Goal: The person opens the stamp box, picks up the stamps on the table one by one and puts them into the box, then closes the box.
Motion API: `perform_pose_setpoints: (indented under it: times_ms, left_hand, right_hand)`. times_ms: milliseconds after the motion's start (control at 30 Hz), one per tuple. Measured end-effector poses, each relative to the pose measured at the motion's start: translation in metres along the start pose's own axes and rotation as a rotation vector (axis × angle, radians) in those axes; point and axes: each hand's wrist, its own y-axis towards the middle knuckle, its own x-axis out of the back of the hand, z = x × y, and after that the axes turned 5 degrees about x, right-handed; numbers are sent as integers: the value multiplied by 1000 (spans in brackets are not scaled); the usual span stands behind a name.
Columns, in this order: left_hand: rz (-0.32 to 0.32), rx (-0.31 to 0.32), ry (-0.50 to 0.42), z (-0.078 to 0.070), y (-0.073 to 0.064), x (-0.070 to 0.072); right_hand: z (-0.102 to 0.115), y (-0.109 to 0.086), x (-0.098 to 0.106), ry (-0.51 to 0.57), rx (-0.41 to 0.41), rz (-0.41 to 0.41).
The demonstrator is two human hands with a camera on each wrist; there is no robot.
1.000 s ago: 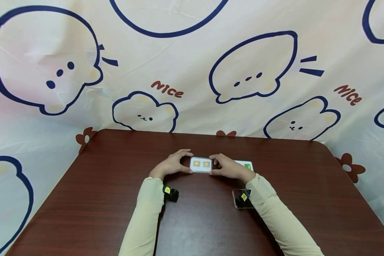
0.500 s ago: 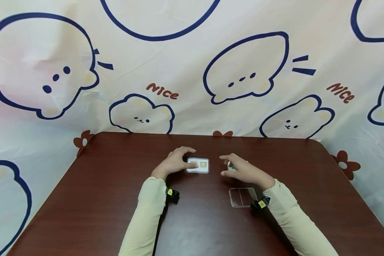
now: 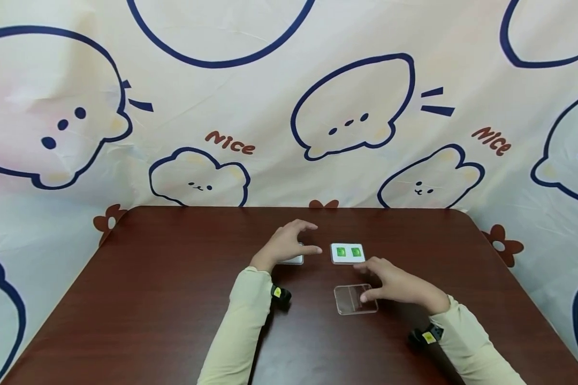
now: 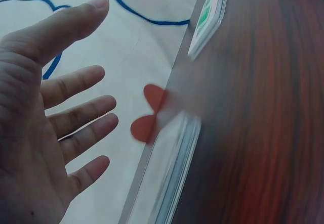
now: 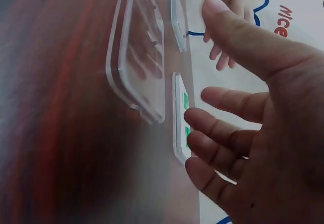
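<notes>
My left hand (image 3: 286,246) hovers over a flat white case (image 3: 294,260), fingers spread with nothing held. It hides most of that case, whose edge shows in the left wrist view. To its right lies a second flat white case (image 3: 347,253) with two green squares on top. My right hand (image 3: 397,282) is above a clear plastic cover (image 3: 348,302), fingers apart and loosely bent. In the head view its thumb overlaps the cover's right side; in the right wrist view the cover (image 5: 115,77) stands apart from the fingers.
All three flat items lie on a dark reddish-brown table (image 3: 173,299). Behind the table's far edge hangs a white cloth (image 3: 279,107) with blue cartoon outlines. Each wrist carries a small black camera (image 3: 281,295).
My right hand has let go of the case with two gold squares and moved right and nearer, over the clear cover. My left hand has moved over that case and holds nothing now.
</notes>
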Motion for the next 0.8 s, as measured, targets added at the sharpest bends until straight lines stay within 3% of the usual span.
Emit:
perform_pose_setpoints:
  times_ms: [300, 600, 800]
  left_hand:
    - [8, -16, 36, -10, 15, -19]
    - [49, -6, 37, -10, 16, -24]
    - [49, -15, 83, -9, 21, -31]
  right_hand:
    - [-5, -17, -3, -44, -10, 29]
    - [-5, -14, -11, -79, -23, 37]
    - [-3, -16, -12, -115, -25, 18]
